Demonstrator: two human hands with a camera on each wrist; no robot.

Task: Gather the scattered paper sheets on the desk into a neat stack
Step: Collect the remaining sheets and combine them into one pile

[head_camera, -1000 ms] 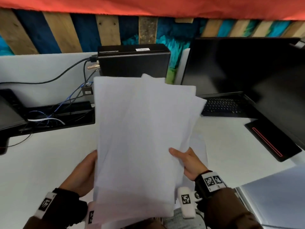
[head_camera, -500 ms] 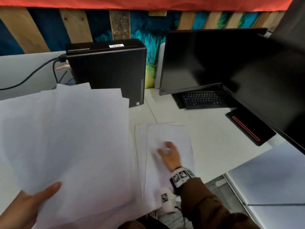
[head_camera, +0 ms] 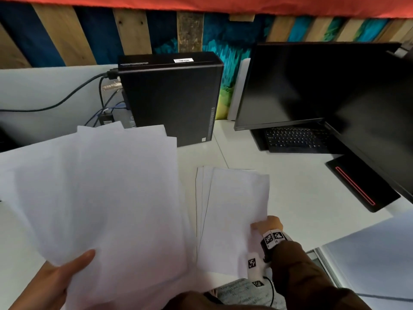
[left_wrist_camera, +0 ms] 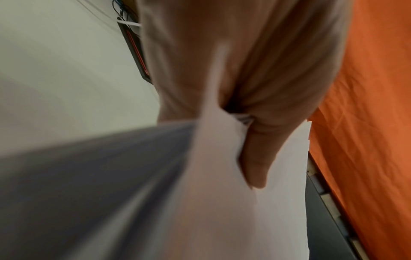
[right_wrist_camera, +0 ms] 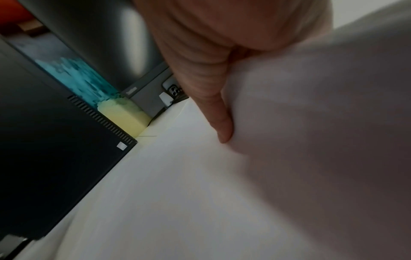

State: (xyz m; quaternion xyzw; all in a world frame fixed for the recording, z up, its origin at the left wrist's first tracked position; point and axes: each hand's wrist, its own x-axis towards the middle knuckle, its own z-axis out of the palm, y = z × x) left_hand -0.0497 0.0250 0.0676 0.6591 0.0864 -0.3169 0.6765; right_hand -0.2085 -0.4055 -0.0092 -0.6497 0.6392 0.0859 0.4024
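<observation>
We've got the left hand (head_camera: 48,280) low at our left, thumb laid flat across the top of a fanned bundle of sheets (head_camera: 96,198), pinching it at the near corner. The left wrist view confirms it: the thumb (left_wrist_camera: 255,158) presses down on the white paper (left_wrist_camera: 222,211) with the rest of the hand beneath it, picture blurred. The bundle is lifted and tilted, edges uneven, spread over the left part of the desk (head_camera: 290,198).

Our right hand (head_camera: 269,223) is stretched forward, brown sleeve (head_camera: 297,271) and tagged wristband showing, gripping the right edge of a second small pile of sheets (head_camera: 232,211). That pile lies near the desk's middle, just right of the held bundle, its left edges staggered; the top sheet is bowed up at the hand. In the right wrist view a finger (right_wrist_camera: 219,121) runs along the paper's (right_wrist_camera: 311,140) curled edge; we can't tell how the other fingers sit.

Text: the black PC tower (head_camera: 174,97) has a white sticker on top, unreadable. The monitor (head_camera: 312,86) shows a small bezel logo in the right wrist view, too blurred to read. The paper looks blank.
</observation>
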